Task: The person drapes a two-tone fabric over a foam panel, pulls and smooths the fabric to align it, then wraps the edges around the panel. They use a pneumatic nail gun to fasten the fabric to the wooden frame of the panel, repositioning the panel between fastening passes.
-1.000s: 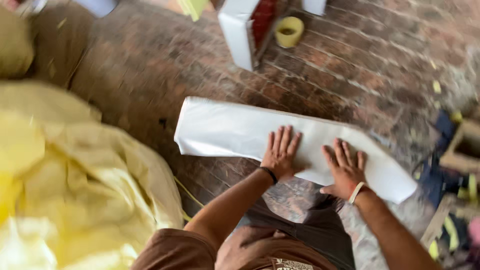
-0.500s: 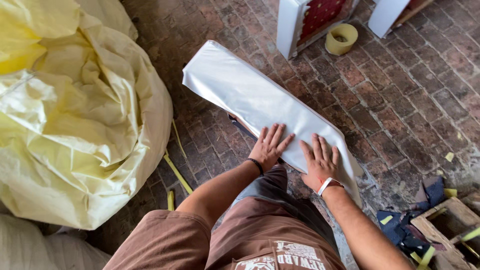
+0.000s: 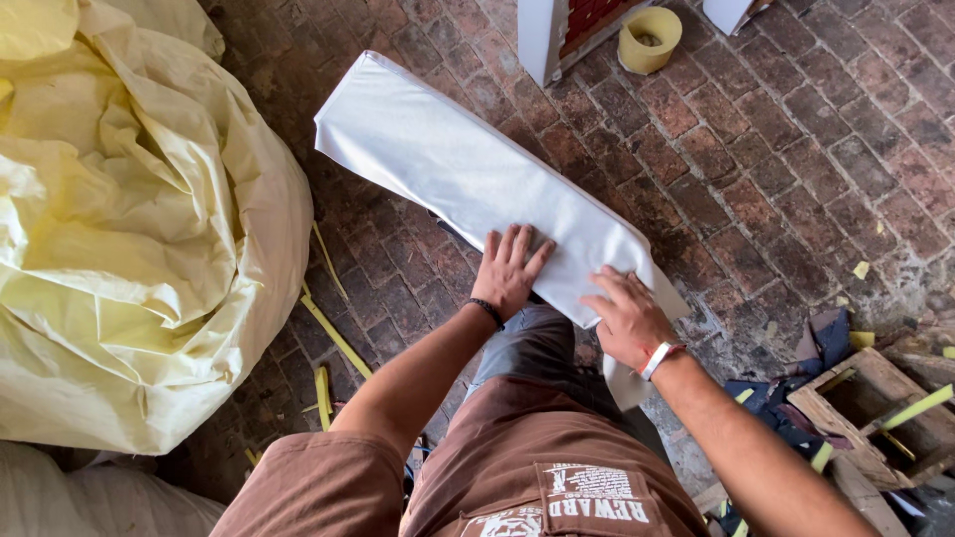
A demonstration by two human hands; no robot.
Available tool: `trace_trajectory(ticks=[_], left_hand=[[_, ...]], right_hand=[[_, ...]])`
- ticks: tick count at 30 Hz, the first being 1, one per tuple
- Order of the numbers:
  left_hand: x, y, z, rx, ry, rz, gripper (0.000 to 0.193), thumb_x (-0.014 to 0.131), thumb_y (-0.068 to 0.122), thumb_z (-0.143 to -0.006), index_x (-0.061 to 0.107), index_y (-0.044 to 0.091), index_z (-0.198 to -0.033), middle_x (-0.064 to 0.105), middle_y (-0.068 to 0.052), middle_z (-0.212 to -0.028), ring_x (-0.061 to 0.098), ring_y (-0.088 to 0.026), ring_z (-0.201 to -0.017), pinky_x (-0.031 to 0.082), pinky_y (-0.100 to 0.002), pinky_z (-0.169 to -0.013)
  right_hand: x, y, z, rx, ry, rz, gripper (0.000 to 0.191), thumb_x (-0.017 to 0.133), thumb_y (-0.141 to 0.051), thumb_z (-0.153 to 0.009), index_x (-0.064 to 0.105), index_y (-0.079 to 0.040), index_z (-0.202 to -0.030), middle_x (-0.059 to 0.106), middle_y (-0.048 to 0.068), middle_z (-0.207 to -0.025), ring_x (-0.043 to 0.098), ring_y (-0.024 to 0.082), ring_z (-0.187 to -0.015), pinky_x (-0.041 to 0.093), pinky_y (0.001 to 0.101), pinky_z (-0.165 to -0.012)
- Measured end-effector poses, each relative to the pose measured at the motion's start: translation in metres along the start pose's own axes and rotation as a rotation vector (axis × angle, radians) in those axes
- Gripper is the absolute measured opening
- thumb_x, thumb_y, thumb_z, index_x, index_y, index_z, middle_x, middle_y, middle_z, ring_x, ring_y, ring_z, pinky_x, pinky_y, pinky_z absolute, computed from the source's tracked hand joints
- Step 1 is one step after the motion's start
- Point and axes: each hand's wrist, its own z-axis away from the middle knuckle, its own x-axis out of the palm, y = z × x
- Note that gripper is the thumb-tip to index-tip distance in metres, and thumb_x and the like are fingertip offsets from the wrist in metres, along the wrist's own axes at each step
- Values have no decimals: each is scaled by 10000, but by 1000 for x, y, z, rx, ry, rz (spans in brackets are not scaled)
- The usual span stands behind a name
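Two hands are pressed onto one long white panel [image 3: 468, 179], and that panel is laid slantwise on the brick floor [image 3: 796, 149], its far end up by the white frame [image 3: 542, 35], its near end drawn over the person's lap. Biggest thing in view, though, is the yellow sack [image 3: 129, 229] at the left: it is slumped and crumpled, its mouth is folded over, so what is inside cannot be told. Back to the panel: it is held flat, it seems, so the wrapping is kept smooth. The left hand [image 3: 509, 273] is spread wide, palm down, fingers fanned on the near edge. The right hand [image 3: 625, 318] is laid beside it with fingers slightly curled, pressed on the white sheet where a loose flap is folded under; nothing is gripped. Next in size, a wooden crate [image 3: 875, 398] is seen at lower right, open-topped, dark inside, with yellow strips [image 3: 915, 408] laid across it. Thin yellow strips [image 3: 333, 333] are scattered by the sack. Smallest, a roll of yellow tape [image 3: 650, 38] is stood by the frame.
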Motion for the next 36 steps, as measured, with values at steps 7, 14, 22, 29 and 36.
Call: trace_trajectory(ticks=[7,14,22,29,36], left_hand=[[0,-9,5,43,12,45,803,631,246,-932,223,280,-1623,264,-209,-1652,250,-391,-1520,175,-634,-1225],[-37,-8,-1,105,-103,207,597,722,450,-833,523,120,-1289,474,-193,-1446,454,-360,-1345,329,-551,-1156],[-61,-26,-20,49,19,283,257,561,102,-946,664,101,-1182,680,-91,-1064,643,-250,-988,559,-399,-858],[-72,-25,-50,105,3,262,196,554,95,-920,664,90,-1083,700,-80,-930,680,-247,-890,592,-374,-745],[-98,-14,-61,-107,-523,360,328,557,468,-1014,675,212,-1181,705,-35,-878,670,-173,-742,547,-331,-623]], right_hand=[[21,-6,26,115,10,-18,168,606,-21,-912,707,-130,-990,716,59,-1073,683,269,-1080,546,425,-994],[-18,6,-16,439,-54,-519,176,483,-167,-1055,653,-133,-1084,739,67,-959,741,290,-823,621,427,-670],[-64,24,-57,224,-440,-175,409,794,-334,-822,634,-140,-1144,744,152,-949,727,335,-900,571,423,-809],[-48,65,-54,312,-148,-395,273,614,-147,-912,699,-98,-1166,761,131,-948,742,275,-825,574,423,-720],[-57,20,-98,234,-856,1,630,876,-538,-740,628,-60,-1067,722,143,-988,711,259,-877,584,383,-818]])
